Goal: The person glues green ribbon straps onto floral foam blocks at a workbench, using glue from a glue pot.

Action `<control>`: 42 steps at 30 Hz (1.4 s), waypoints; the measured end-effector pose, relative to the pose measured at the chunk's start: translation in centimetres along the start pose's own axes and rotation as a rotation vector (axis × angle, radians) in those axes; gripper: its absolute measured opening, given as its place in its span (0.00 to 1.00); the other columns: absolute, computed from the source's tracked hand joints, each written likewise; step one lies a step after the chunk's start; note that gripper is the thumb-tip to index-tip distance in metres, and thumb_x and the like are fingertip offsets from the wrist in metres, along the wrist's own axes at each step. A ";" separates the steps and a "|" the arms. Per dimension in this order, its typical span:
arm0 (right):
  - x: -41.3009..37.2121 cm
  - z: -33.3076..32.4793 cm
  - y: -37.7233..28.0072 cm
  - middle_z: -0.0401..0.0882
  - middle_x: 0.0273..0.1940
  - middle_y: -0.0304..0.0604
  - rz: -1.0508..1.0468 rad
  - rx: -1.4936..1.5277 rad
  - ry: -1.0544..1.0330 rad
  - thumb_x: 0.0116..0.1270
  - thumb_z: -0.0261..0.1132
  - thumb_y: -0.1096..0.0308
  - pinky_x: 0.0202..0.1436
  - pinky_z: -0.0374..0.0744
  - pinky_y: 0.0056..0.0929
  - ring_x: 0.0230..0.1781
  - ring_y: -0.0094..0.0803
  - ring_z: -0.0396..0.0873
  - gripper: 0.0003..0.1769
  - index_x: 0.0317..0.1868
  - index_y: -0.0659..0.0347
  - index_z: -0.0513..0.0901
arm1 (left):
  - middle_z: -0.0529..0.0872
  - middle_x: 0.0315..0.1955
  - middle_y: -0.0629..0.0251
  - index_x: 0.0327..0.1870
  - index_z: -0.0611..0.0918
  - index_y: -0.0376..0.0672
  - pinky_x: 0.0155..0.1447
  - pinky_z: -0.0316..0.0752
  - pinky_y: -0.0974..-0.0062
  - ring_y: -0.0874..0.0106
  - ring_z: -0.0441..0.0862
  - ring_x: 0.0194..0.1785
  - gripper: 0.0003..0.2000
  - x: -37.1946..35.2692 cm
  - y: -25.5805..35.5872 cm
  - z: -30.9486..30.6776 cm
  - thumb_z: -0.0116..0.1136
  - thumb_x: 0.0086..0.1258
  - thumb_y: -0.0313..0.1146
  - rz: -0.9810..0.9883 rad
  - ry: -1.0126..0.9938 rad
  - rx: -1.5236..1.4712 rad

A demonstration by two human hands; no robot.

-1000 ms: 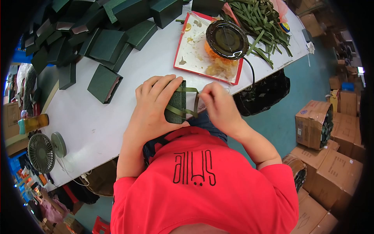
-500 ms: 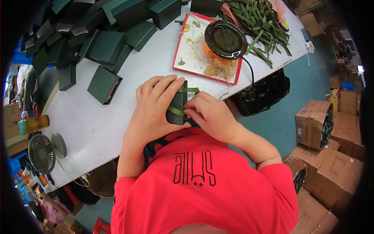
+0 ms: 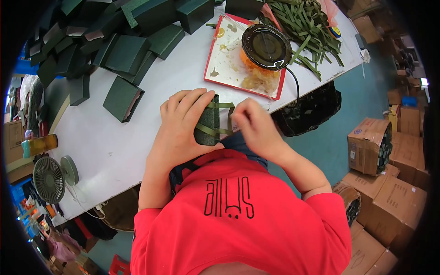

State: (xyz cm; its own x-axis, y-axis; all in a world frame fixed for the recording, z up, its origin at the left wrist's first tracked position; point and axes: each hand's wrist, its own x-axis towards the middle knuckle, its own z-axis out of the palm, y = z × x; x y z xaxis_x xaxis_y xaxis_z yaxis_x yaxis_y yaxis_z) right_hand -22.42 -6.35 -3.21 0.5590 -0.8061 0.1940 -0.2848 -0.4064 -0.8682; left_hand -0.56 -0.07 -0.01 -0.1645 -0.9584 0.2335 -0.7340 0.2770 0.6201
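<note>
Grasping grn box (image 3: 210,118) w/ L hand (image 3: 178,123); noted R hand (image 3: 256,124) curled by ribbon loop (image 3: 223,105) rt of box, can't tell if pinching.

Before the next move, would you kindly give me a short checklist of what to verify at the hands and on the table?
1. Green box steadied: ok, the left hand grips it.
2. Green ribbon flat against the box: not ok, it stands out in a loop.
3. Right hand holding the ribbon: cannot tell, its curled fingers are beside the loop.
4. Round black pot clear of both hands: ok, it stands over the red-edged tray, beyond them.
5. Pot cool enough to touch: cannot tell.
6. Spare ribbons on the table: ok, piled beside the pot.
</note>
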 end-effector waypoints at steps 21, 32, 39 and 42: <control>0.3 -0.7 -2.4 0.76 0.40 0.54 0.032 -0.177 -0.110 0.72 0.62 0.73 0.43 0.79 0.48 0.39 0.55 0.80 0.06 0.43 0.65 0.74 | 0.76 0.66 0.58 0.69 0.75 0.43 0.73 0.61 0.55 0.52 0.70 0.70 0.49 0.2 0.4 -0.4 0.85 0.39 0.44 -0.009 -0.007 -0.017; -0.9 -8.9 2.5 0.84 0.36 0.42 0.266 0.244 0.592 0.75 0.65 0.75 0.25 0.71 0.16 0.23 0.16 0.73 0.09 0.49 0.63 0.72 | 0.73 0.66 0.56 0.69 0.77 0.48 0.71 0.68 0.58 0.54 0.70 0.68 0.46 -1.9 -3.0 -1.1 0.85 0.41 0.40 -0.223 0.123 -0.107; -1.4 -10.7 5.4 0.67 0.24 0.24 0.258 0.254 0.693 0.82 0.60 0.65 0.22 0.55 0.14 0.20 0.09 0.59 0.09 0.46 0.61 0.82 | 0.77 0.63 0.53 0.70 0.75 0.41 0.70 0.71 0.61 0.53 0.75 0.66 0.45 -6.3 -3.4 -5.6 0.82 0.43 0.36 -0.441 0.247 -0.055; -0.9 -11.1 5.5 0.63 0.23 0.23 0.253 0.227 0.724 0.83 0.59 0.63 0.20 0.51 0.15 0.20 0.08 0.55 0.12 0.48 0.63 0.83 | 0.79 0.62 0.50 0.68 0.75 0.37 0.68 0.72 0.59 0.51 0.76 0.64 0.44 -10.7 -3.7 -8.9 0.82 0.45 0.38 -0.639 0.182 0.189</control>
State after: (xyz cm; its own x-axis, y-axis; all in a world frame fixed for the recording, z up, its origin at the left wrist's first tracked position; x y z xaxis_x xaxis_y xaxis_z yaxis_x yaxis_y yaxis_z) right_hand -33.13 -12.57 -3.08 -0.1674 -0.9729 0.1596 -0.1263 -0.1394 -0.9822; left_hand 9.76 9.75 1.92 0.4392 -0.8984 -0.0020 -0.7555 -0.3706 0.5403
